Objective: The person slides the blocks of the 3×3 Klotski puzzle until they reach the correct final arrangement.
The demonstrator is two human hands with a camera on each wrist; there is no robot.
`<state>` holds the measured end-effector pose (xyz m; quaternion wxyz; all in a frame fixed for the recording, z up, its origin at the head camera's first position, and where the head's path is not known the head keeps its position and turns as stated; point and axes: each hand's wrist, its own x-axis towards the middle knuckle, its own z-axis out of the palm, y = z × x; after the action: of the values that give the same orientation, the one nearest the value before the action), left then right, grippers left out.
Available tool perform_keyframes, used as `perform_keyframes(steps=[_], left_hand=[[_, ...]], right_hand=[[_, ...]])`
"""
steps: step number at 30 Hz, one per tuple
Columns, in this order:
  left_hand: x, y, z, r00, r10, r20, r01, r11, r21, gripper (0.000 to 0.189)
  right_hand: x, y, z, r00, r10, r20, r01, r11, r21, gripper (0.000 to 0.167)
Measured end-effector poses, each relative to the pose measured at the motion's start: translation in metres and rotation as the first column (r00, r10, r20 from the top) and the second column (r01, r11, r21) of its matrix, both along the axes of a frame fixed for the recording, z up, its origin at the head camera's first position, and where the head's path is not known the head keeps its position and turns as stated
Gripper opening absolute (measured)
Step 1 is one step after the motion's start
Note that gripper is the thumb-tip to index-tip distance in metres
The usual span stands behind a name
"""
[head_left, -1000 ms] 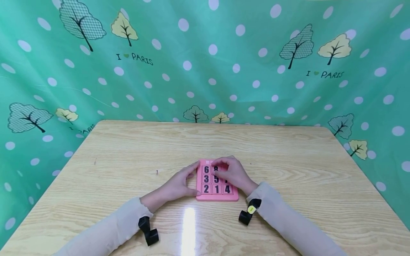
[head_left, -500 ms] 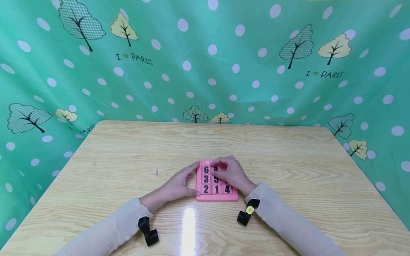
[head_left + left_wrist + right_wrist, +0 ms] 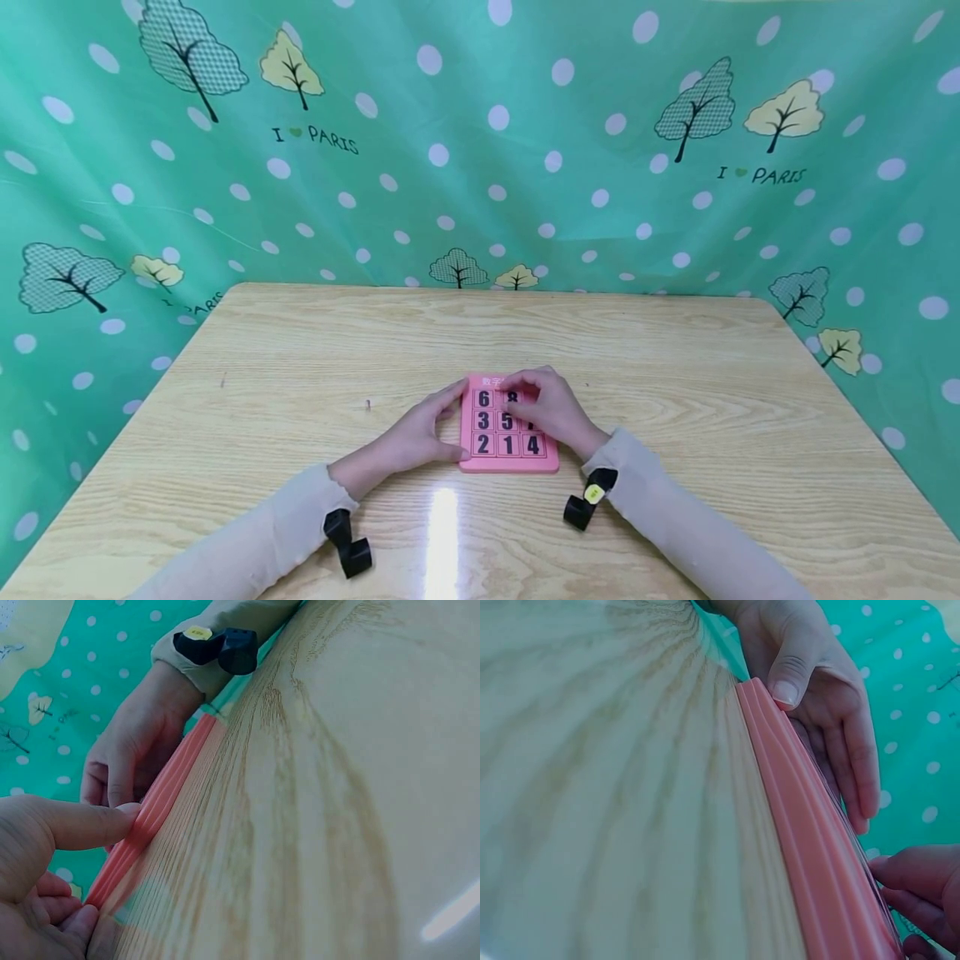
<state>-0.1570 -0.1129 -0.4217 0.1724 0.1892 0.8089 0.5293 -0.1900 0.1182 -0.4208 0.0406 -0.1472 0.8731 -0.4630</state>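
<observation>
A pink number slide puzzle lies flat on the table, with tiles reading 6, 3, 5, 2, 1 and 4 in plain sight. My left hand holds its left side, thumb at the near corner and index finger at the far corner. In the left wrist view that thumb rests on the pink edge. From the right, my right hand reaches over the board. Its thumb and index fingertips touch the top row at the 8 tile, partly covered. The right column's upper tiles are mostly hidden beneath this hand.
The wooden table stretches out around the puzzle. Behind it hangs a green dotted cloth with printed trees. Black wrist cameras sit at the left cuff and the right cuff. A bright light streak reflects near the front.
The 8 tile has slid a little to the right in the top row, along with my right hand's fingertips. My left hand and the board have stayed in place.
</observation>
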Motion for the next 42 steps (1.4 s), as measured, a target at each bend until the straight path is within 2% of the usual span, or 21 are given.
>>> perform_keyframes(steps=[7, 17, 25, 36, 42], left_hand=[[0.000, 0.000, 0.001, 1.000, -0.001, 0.012, 0.001, 1.000, 0.007, 0.096], [-0.001, 0.001, -0.001, 1.000, -0.014, 0.016, 0.014, 0.999, 0.031, 0.096], [-0.001, 0.001, 0.000, 1.000, -0.004, 0.008, 0.004, 1.000, 0.028, 0.098], [-0.001, 0.001, 0.000, 1.000, -0.002, -0.005, 0.002, 1.000, 0.014, 0.098], [-0.001, -0.001, 0.000, 1.000, -0.009, -0.002, 0.009, 1.000, 0.022, 0.098]], right_hand=[[0.003, 0.006, 0.001, 1.000, -0.013, 0.005, 0.013, 1.000, -0.003, 0.025], [0.002, 0.018, 0.000, 0.999, -0.017, -0.035, 0.017, 1.000, 0.021, 0.025], [0.002, 0.022, 0.000, 0.999, -0.031, -0.020, 0.032, 0.999, 0.024, 0.024], [0.003, 0.020, 0.002, 1.000, -0.023, -0.013, 0.023, 1.000, -0.010, 0.024], [0.003, 0.015, 0.001, 1.000, 0.011, 0.000, -0.011, 1.000, -0.027, 0.026]])
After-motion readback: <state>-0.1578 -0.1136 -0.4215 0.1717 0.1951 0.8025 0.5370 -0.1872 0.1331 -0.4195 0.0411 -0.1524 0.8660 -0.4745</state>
